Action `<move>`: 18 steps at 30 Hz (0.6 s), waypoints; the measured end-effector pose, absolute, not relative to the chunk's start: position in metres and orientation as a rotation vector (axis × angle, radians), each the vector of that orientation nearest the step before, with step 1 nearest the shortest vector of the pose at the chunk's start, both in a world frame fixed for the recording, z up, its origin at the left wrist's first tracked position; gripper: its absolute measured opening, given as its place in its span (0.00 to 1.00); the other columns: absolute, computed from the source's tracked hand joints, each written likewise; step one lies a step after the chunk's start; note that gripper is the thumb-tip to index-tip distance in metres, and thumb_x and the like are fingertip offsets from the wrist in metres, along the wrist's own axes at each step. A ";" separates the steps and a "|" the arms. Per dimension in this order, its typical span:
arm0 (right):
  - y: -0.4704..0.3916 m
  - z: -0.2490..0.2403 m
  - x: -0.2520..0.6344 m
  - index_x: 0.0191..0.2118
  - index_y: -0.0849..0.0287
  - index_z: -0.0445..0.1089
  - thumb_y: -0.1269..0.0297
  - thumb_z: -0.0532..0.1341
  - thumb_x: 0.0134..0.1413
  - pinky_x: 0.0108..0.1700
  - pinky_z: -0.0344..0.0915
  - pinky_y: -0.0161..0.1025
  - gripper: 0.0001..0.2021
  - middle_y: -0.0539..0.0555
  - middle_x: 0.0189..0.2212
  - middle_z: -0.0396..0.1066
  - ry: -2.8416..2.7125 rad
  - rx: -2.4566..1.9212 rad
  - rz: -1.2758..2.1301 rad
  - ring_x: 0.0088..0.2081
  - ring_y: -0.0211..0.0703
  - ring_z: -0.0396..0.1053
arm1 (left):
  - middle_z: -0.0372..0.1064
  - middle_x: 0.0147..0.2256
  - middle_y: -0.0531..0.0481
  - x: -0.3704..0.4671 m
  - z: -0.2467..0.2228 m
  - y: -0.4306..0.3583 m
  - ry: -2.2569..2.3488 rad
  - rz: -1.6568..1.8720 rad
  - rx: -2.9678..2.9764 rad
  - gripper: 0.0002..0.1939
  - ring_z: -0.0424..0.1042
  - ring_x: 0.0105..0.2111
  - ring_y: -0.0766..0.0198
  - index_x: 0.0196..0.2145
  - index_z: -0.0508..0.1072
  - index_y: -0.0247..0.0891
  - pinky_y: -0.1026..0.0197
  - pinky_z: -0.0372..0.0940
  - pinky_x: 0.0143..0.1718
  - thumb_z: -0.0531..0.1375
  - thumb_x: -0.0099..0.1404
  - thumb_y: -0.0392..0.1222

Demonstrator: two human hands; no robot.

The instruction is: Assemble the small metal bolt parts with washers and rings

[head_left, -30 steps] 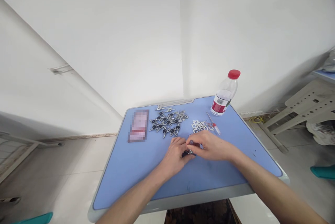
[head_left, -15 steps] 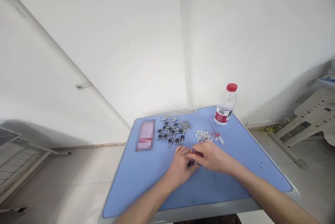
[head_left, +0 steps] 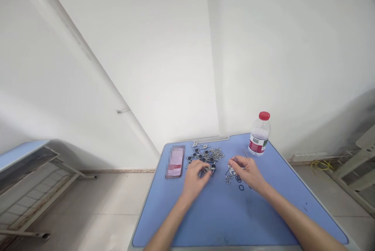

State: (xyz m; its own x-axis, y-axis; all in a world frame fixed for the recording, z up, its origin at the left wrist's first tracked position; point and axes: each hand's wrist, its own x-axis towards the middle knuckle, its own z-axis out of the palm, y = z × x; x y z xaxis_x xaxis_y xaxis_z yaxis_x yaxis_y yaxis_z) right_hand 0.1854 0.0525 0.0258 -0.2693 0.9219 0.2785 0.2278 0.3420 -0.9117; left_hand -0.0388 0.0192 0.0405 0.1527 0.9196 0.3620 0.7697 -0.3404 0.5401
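Blue tabletop [head_left: 234, 219] spreads beneath the person's hands: left hand [head_left: 195, 176] pinching a metal part [head_left: 209, 169], right hand [head_left: 247, 171] pinching a slim tool [head_left: 227, 170] — near black rings [head_left: 241, 187]. Beyond — metal fittings [head_left: 203, 160], phone [head_left: 175, 167], upright bottle [head_left: 259, 141].

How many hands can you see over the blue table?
2. The left hand is by the pile of metal parts, pinching a small metal piece. The right hand is near the dark rings, holding a thin tool. No other hand shows.
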 end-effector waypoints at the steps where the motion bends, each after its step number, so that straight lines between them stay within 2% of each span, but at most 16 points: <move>1: 0.055 0.024 0.186 0.25 0.59 0.63 0.53 0.54 0.62 0.23 0.54 0.33 0.18 0.47 0.19 0.57 -1.718 -1.034 0.940 0.22 0.35 0.55 | 0.74 0.36 0.50 -0.050 0.049 0.029 1.806 0.858 2.190 0.05 0.71 0.39 0.61 0.37 0.75 0.40 0.59 0.63 0.43 0.60 0.63 0.37; 2: 0.056 0.022 0.187 0.24 0.59 0.63 0.53 0.54 0.62 0.24 0.54 0.33 0.19 0.47 0.19 0.57 -1.728 -1.035 0.911 0.22 0.35 0.54 | 0.74 0.37 0.51 -0.062 0.057 0.039 1.975 0.692 2.168 0.06 0.72 0.40 0.61 0.38 0.75 0.41 0.60 0.63 0.44 0.59 0.63 0.38; 5: 0.058 0.020 0.188 0.24 0.59 0.62 0.52 0.53 0.62 0.24 0.53 0.34 0.19 0.47 0.19 0.56 -1.752 -1.049 0.853 0.22 0.35 0.53 | 0.76 0.40 0.45 -0.088 0.076 0.071 2.192 0.558 2.092 0.09 0.73 0.42 0.56 0.40 0.75 0.38 0.57 0.63 0.43 0.57 0.64 0.40; 9: 0.056 0.022 0.190 0.25 0.58 0.62 0.51 0.53 0.62 0.24 0.52 0.35 0.19 0.47 0.19 0.56 -1.747 -1.059 0.859 0.22 0.36 0.53 | 0.77 0.36 0.41 -0.094 0.079 0.102 2.331 0.315 2.029 0.08 0.75 0.40 0.51 0.35 0.76 0.36 0.57 0.64 0.40 0.59 0.62 0.40; 12: 0.055 0.025 0.190 0.25 0.59 0.63 0.51 0.53 0.62 0.25 0.51 0.34 0.19 0.46 0.19 0.55 -1.750 -1.059 0.857 0.22 0.35 0.52 | 0.76 0.39 0.39 -0.087 0.073 0.112 2.404 0.164 2.004 0.09 0.74 0.43 0.50 0.40 0.76 0.34 0.55 0.64 0.43 0.58 0.64 0.38; 14: 0.054 0.027 0.189 0.25 0.59 0.64 0.52 0.54 0.62 0.25 0.50 0.34 0.19 0.46 0.18 0.54 -1.754 -1.033 0.850 0.22 0.35 0.51 | 0.75 0.41 0.38 -0.082 0.069 0.115 2.443 0.065 1.970 0.09 0.73 0.45 0.51 0.41 0.75 0.33 0.54 0.64 0.45 0.58 0.66 0.39; 18: 0.052 0.032 0.187 0.24 0.59 0.64 0.53 0.54 0.62 0.24 0.48 0.34 0.19 0.45 0.17 0.51 -1.749 -0.976 0.841 0.21 0.34 0.49 | 0.72 0.45 0.44 -0.073 0.064 0.119 2.470 -0.079 1.925 0.14 0.72 0.44 0.58 0.45 0.72 0.33 0.49 0.67 0.48 0.57 0.69 0.46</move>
State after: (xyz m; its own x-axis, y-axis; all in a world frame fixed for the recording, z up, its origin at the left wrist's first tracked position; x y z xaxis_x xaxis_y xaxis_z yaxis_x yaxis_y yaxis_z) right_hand 0.1870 0.0520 0.0319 -0.2503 0.8855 0.3914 0.2471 0.4493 -0.8585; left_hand -0.0734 0.1193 0.0642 -0.2447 0.9688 -0.0384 0.9693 0.2435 -0.0338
